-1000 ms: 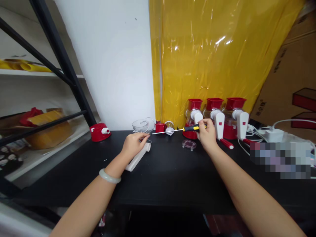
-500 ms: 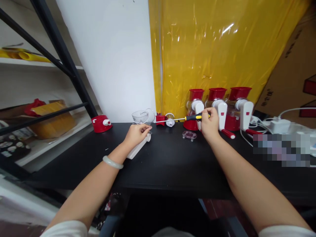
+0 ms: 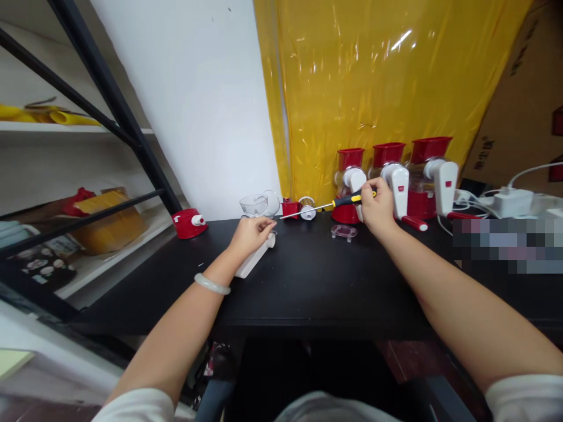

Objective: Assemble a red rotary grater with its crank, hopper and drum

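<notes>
My right hand (image 3: 378,206) is closed around the yellow-and-black handle of a screwdriver (image 3: 348,200). Its metal shaft runs left, almost level, to the fingertips of my left hand (image 3: 255,233). Those fingertips are pinched together at the tip, and whatever is between them is too small to make out. Below my left hand a white crank arm (image 3: 255,258) lies on the black table, partly covered by the hand. Behind it stands a clear plastic hopper part (image 3: 254,204). A small red part (image 3: 290,208) and a white-ended grater drum (image 3: 307,208) sit beyond the shaft.
Several assembled red-and-white rotary graters (image 3: 433,176) line the back right. A clear small plate with feet (image 3: 343,232) lies in front of them. At the left is a red grater base (image 3: 190,223) beside a shelf rack (image 3: 145,158). White chargers and cables (image 3: 512,202) occupy the right.
The view has shifted and tilted slightly. Both hands keep nearly the same pose, with the screwdriver tip still at the left fingertips.
</notes>
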{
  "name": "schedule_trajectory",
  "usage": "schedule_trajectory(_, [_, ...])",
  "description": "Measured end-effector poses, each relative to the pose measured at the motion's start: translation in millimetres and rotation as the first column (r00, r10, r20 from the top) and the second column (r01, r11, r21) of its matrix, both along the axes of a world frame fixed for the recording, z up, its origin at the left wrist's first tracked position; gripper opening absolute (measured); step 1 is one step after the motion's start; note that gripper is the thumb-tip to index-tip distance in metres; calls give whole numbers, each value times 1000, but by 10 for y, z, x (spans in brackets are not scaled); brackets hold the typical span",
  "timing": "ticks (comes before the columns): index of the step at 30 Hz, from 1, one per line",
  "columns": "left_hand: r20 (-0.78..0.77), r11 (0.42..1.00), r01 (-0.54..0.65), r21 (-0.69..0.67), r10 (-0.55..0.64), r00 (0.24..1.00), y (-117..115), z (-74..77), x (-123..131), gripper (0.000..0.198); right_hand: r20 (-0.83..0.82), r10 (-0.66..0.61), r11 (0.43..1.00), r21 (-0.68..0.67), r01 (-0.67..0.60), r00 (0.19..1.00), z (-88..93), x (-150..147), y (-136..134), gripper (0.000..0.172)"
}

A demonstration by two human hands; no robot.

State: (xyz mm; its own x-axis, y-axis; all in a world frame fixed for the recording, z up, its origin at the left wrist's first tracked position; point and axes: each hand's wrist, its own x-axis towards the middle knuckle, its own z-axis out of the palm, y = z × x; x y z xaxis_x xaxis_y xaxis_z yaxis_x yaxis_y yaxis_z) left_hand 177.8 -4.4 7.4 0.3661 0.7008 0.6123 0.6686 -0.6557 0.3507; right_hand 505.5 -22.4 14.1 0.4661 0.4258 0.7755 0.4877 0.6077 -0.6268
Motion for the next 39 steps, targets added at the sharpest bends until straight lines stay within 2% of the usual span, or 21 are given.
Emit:
schedule_trajectory(20, [86,998,35,-59,-30,996,29,-39,27,21,66,-29,998,56,25,997,1,-13,19,20])
schedule_trajectory(39, [75,997,35,-65,-30,997,36,-45,28,22,75,-27,998,65,22,997,-4,0,37,20])
